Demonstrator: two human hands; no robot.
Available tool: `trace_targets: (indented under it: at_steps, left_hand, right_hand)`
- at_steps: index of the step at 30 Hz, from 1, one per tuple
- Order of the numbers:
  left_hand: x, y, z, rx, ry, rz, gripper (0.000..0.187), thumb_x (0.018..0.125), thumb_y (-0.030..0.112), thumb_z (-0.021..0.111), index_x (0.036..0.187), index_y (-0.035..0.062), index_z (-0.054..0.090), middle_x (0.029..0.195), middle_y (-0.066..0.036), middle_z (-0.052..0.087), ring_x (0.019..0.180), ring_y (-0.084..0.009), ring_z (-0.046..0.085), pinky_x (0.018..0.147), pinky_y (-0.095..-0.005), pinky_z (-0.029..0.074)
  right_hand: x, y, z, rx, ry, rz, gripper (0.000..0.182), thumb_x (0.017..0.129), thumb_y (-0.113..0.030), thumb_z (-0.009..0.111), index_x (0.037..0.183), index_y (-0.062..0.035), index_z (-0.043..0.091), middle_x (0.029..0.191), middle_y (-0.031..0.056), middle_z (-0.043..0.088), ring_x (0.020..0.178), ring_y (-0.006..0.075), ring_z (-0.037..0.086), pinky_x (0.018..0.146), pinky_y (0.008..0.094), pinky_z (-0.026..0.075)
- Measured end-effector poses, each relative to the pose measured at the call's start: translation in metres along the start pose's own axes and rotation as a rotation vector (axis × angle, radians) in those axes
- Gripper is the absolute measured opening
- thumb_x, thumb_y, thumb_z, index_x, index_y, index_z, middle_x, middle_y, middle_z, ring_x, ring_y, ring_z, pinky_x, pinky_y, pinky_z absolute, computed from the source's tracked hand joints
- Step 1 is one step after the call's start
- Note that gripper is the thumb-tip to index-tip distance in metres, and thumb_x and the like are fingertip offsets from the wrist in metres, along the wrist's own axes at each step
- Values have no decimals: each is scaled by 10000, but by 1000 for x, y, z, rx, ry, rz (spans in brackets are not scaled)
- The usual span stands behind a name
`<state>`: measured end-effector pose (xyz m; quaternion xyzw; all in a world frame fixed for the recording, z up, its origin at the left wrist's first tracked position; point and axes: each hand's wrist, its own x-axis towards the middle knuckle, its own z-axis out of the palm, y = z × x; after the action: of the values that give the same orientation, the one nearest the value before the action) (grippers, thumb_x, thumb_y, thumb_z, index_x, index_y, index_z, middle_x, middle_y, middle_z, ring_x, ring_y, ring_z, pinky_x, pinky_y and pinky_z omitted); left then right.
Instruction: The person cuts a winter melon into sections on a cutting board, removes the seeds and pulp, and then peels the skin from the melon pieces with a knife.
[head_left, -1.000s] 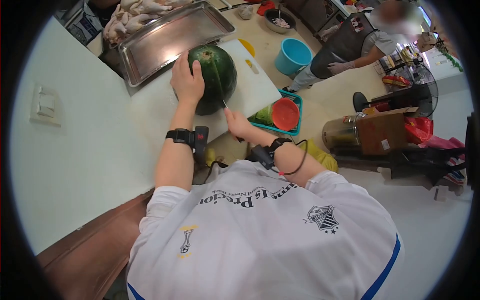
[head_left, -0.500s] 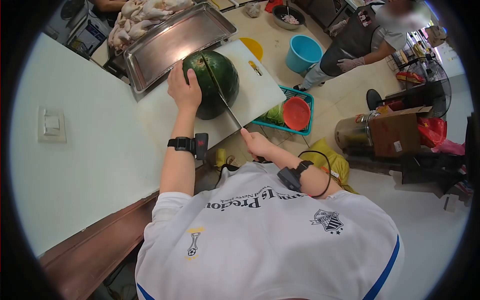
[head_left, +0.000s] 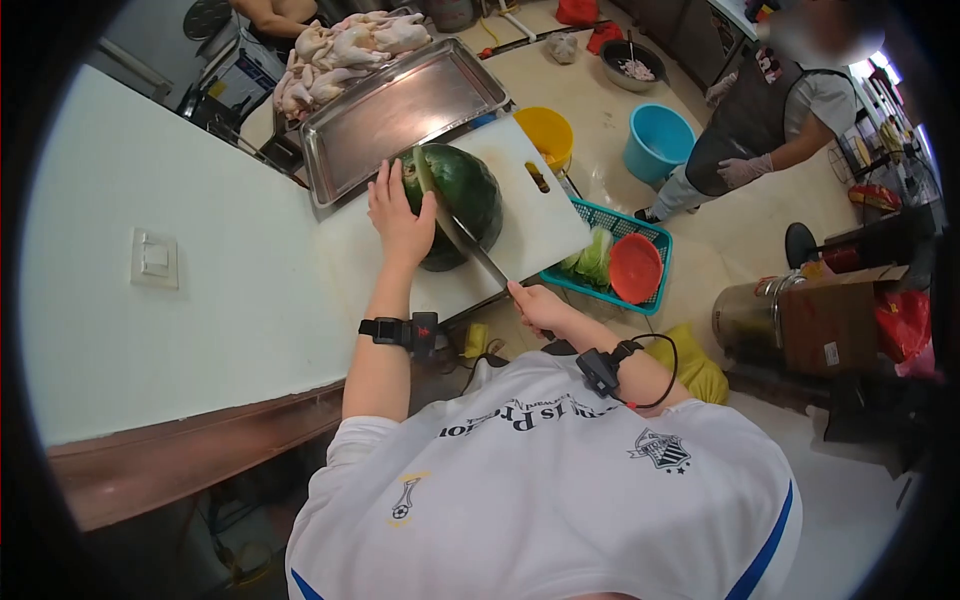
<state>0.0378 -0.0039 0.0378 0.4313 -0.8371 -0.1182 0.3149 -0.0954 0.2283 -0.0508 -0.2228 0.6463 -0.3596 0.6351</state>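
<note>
A dark green watermelon (head_left: 472, 190) rests on a white cutting board (head_left: 550, 228). A long cut runs through it, with a pale strip showing along its far part. My left hand (head_left: 402, 225) lies against the watermelon's left side, fingers spread over the rind and holding it. In my right hand (head_left: 540, 308), closed round the handle, is a knife (head_left: 488, 264). Its blade slants from near my right hand into the cut; the part inside the watermelon is hidden. Both wrists wear black straps with small devices.
Beyond the board lie a metal tray (head_left: 400, 118) and a pile of raw poultry (head_left: 345, 55). Right of it are a yellow bucket (head_left: 548, 130), a blue bucket (head_left: 660, 142) and a teal basket (head_left: 610, 290). An aproned person (head_left: 750, 130) stands at right. A wall (head_left: 220, 330) borders the left.
The cut in the watermelon has opened wider, showing the pale strip. My left hand stays on the rind and my right on the knife. The whole view has shifted.
</note>
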Motion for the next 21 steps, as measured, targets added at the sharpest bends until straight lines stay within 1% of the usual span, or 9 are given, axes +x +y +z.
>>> trace_targets:
  at_steps: [2, 4, 5, 7, 10, 11, 14, 19, 21]
  left_hand:
    - [1, 11, 0, 4, 3, -5, 807, 854, 384, 697, 1554, 173, 354, 1636, -132, 268, 1475, -491, 217, 1104, -729, 252]
    - [-2, 48, -12, 200, -119, -313, 879, 827, 319, 746, 1567, 121, 313, 1622, -160, 284, 1438, -493, 289, 1181, -568, 273]
    - [-3, 46, -9, 207, -117, -327, 879, 827, 319, 746, 1567, 121, 313, 1622, -160, 284, 1438, -493, 289, 1181, -568, 273]
    - [-4, 33, 3, 145, 59, -222, 917, 807, 289, 766, 1568, 96, 292, 1591, -205, 298, 1412, -482, 334, 1168, -539, 308]
    - [-3, 9, 0, 56, 94, -97, 902, 804, 267, 761, 1566, 113, 302, 1572, -201, 313, 1384, -496, 345, 1122, -580, 357]
    - [-2, 2, -6, 83, 87, -97, 901, 794, 256, 771, 1553, 79, 318, 1550, -197, 354, 1383, -461, 378, 1135, -515, 367]
    - [1, -18, -23, 9, 60, -18, 871, 791, 200, 773, 1539, 67, 347, 1487, -215, 424, 1370, -400, 431, 1142, -475, 375]
    - [-3, -32, -46, -56, -62, -11, 894, 770, 190, 777, 1548, 102, 345, 1538, -198, 393, 1404, -399, 408, 1163, -456, 365]
    - [-2, -33, -46, -63, -58, -2, 893, 767, 183, 772, 1549, 111, 348, 1548, -213, 380, 1415, -415, 391, 1175, -456, 349]
  right_hand:
    - [0, -4, -14, -44, -21, -6, 649, 1048, -577, 424, 772, -3, 546, 568, 80, 531, 401, 191, 503, 392, 369, 405]
    - [-1, -6, -22, -86, -51, -2, 655, 1048, -580, 425, 757, -4, 536, 572, 77, 530, 403, 188, 504, 388, 363, 399]
    - [1, -6, -28, -85, -60, -9, 654, 1050, -576, 422, 751, -6, 537, 570, 76, 529, 399, 188, 501, 385, 361, 393]
    - [-1, -2, -36, -91, -79, -4, 653, 1052, -572, 419, 746, -8, 537, 568, 76, 529, 395, 188, 498, 382, 359, 387]
    - [-2, -4, -47, -86, -73, -13, 644, 1060, -555, 414, 733, -14, 535, 560, 74, 529, 381, 188, 484, 378, 364, 379]
    - [-2, -6, -50, -107, -93, -16, 638, 1063, -548, 413, 729, -18, 531, 560, 70, 524, 380, 186, 481, 377, 365, 376]
    - [1, -4, -60, -159, -126, -18, 623, 1064, -559, 403, 716, -52, 503, 564, 41, 488, 400, 163, 463, 386, 343, 380]
    - [-3, -8, -63, -159, -161, -3, 615, 1061, -580, 399, 704, -85, 474, 567, 16, 450, 417, 139, 427, 398, 316, 374]
    - [-8, -8, -70, -96, -203, 30, 621, 1065, -546, 423, 667, -72, 466, 549, 28, 464, 400, 149, 435, 368, 346, 346]
